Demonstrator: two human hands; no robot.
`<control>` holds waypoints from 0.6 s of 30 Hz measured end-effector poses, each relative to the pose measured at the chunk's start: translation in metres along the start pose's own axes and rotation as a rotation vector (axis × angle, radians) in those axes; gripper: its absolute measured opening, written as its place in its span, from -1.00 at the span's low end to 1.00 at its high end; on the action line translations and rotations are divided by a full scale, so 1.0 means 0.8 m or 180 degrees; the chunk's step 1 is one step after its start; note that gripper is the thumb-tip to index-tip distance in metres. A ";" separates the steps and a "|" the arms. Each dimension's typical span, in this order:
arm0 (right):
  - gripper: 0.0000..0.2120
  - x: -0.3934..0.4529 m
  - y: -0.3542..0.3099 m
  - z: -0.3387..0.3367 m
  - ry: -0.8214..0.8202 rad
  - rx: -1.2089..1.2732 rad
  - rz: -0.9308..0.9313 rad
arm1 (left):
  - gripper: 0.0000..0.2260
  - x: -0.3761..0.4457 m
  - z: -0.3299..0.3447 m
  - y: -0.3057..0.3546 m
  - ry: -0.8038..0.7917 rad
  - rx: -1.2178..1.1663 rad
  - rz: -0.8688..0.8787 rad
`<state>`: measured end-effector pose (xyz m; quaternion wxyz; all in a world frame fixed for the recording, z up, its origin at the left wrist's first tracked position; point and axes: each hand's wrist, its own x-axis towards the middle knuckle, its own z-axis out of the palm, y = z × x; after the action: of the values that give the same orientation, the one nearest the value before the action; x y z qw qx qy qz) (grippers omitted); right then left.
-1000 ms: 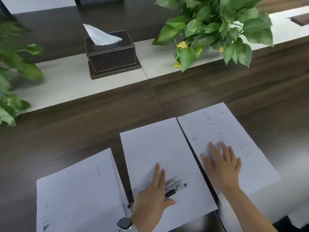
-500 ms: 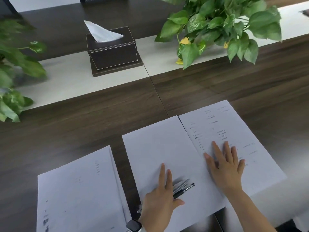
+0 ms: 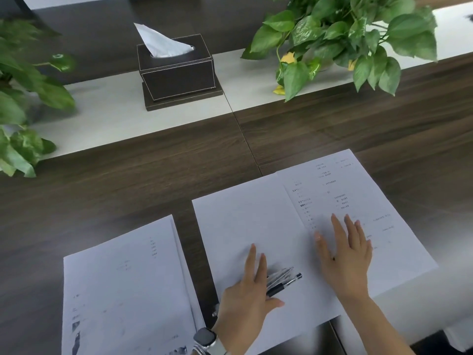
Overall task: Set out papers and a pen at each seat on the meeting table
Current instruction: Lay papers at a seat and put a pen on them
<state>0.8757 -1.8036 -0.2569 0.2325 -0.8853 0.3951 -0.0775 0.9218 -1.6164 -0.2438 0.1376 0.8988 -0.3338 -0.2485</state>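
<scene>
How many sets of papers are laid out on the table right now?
3. One stack lies at near left, a blank-looking sheet lies under the left hand, and a printed sheet lies under the right hand. More may lie outside the view.

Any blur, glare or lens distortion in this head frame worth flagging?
Head view: the left plant is soft at the frame edge; the pens under the left hand are smeared; print on the right sheet is too faint to read. The wide lens bows the table's pale centre strip. Lighting is even; a soft sheen lies on the dark wood.
</scene>
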 end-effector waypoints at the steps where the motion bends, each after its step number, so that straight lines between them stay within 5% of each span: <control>1: -0.47 -0.012 -0.011 -0.004 0.0096 0.0330 0.0022 | -0.10 -0.004 0.003 -0.004 0.0185 -0.0214 -0.0130; 3: -0.71 -0.043 -0.043 -0.013 -0.0149 0.1264 0.0327 | -0.27 -0.012 -0.013 -0.002 -0.0013 -0.1465 -0.0624; 5: -0.92 -0.079 -0.076 -0.015 -0.0789 0.2073 0.0674 | -0.71 -0.018 -0.036 0.002 0.0188 -0.2847 -0.1059; 8: -0.86 -0.124 -0.110 -0.003 -0.1481 0.2370 0.0692 | -0.82 -0.026 -0.050 -0.005 0.0352 -0.4615 -0.1933; 18: -0.85 -0.157 -0.156 0.007 -0.2452 0.2255 0.0885 | -0.82 -0.083 -0.065 -0.042 0.0018 -0.6125 -0.2236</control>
<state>0.8758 -1.6370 -0.1966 0.6529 -0.6564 0.3444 0.1558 0.9241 -1.5427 -0.1903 0.7208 0.4551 0.2896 -0.4352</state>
